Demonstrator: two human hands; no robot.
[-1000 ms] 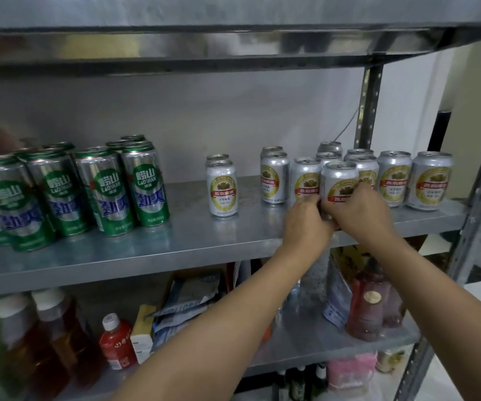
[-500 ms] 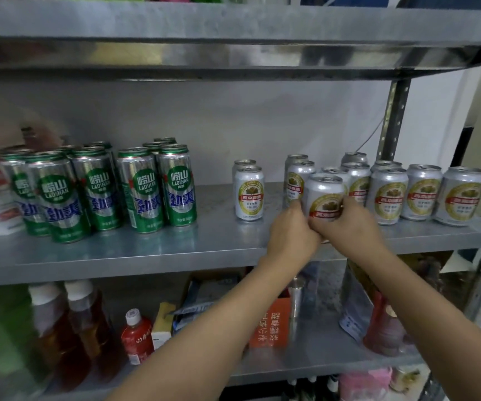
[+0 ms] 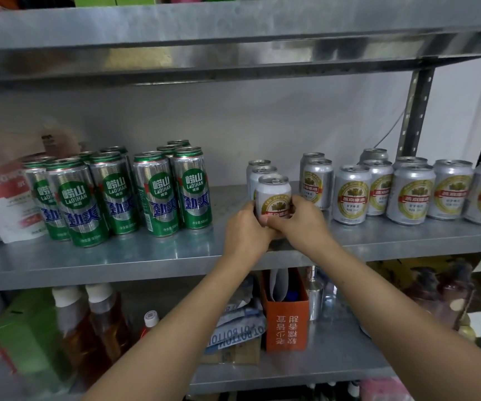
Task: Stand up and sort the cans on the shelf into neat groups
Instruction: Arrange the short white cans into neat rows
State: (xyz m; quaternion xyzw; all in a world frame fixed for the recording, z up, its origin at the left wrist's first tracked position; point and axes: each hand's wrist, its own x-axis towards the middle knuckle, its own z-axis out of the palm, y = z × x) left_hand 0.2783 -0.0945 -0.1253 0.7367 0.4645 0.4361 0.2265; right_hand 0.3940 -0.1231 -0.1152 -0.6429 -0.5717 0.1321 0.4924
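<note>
A short silver can with a gold and red label (image 3: 273, 195) stands upright on the metal shelf (image 3: 152, 256), gripped low down by both hands. My left hand (image 3: 245, 224) wraps its left side and my right hand (image 3: 301, 219) its right side. Directly behind it stand two more silver cans (image 3: 259, 169). To the right is a group of several silver cans (image 3: 413, 192). On the left stands a cluster of several tall green and silver cans (image 3: 117, 192).
A red and white packet (image 3: 4, 198) leans at the shelf's far left. An upright steel post (image 3: 414, 111) rises at the back right. The lower shelf holds an orange box (image 3: 287, 328), amber bottles (image 3: 88, 322) and a green carton (image 3: 31, 334). Another shelf hangs overhead.
Both hands have carried the silver can leftward, away from the right-hand group, to stand in front of the two separate silver cans. The camera view has also shifted left.
</note>
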